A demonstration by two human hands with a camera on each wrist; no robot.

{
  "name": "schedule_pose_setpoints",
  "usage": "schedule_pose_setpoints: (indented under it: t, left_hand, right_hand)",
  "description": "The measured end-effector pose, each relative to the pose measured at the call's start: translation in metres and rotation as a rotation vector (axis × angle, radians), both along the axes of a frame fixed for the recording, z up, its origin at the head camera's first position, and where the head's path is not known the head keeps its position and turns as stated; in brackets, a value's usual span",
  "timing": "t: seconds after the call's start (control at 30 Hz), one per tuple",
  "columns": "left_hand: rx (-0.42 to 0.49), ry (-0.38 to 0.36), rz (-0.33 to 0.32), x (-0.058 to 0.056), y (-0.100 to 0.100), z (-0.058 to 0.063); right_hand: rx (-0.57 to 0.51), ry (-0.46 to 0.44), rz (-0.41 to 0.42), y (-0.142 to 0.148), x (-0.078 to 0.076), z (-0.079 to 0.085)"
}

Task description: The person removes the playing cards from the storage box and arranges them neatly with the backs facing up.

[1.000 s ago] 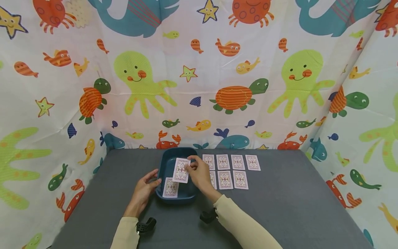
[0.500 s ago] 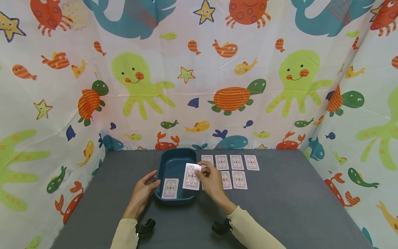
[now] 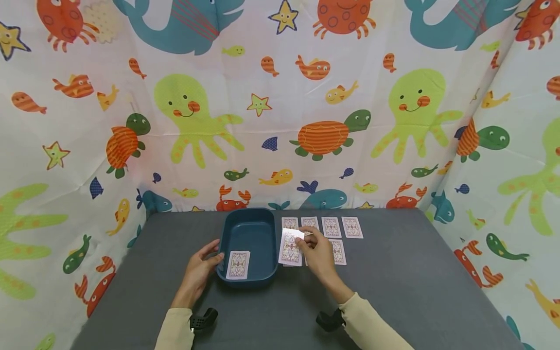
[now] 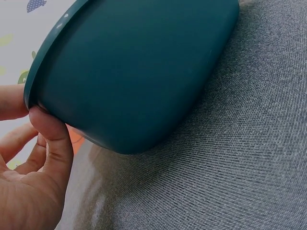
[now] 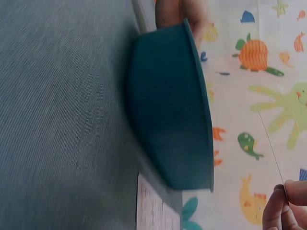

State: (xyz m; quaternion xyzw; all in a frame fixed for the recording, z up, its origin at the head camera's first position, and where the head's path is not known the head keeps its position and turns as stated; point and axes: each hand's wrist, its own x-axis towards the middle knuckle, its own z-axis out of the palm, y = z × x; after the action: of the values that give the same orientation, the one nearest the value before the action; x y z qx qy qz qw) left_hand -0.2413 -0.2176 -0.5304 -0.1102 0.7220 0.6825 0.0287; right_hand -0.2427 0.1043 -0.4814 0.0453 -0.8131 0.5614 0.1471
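The right hand (image 3: 318, 250) pinches a card (image 3: 289, 249) above the front row (image 3: 339, 252), just beside the tray (image 3: 253, 232), whose rim the left hand (image 3: 199, 267) grips. Apparent step: laying out; the next move seems to call for setting it down squarely in line.

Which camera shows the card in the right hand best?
The head view, where the held card shows its patterned side in full color. The right wrist view catches it edge-on, a thin line; the left wrist view doesn't show it.
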Motion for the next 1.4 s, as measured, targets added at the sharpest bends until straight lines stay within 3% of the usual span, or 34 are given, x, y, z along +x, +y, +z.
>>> schedule_pose_setpoints:
  t: [0.47, 0.77, 1.4]
  left_hand:
    - [-0.006, -0.001, 0.0, -0.001, -0.001, -0.001]
    - [-0.001, -0.01, 0.006, -0.001, 0.0, -0.001]
    - [-0.009, -0.01, 0.004, 0.0, 0.0, 0.001]
  right_hand:
    - [0.043, -0.03, -0.021, 0.054, -0.007, -0.008]
    - [0.139, -0.064, -0.019, 0.085, -0.011, -0.005]
    - [0.245, -0.087, -0.052, 0.152, -0.029, -0.026]
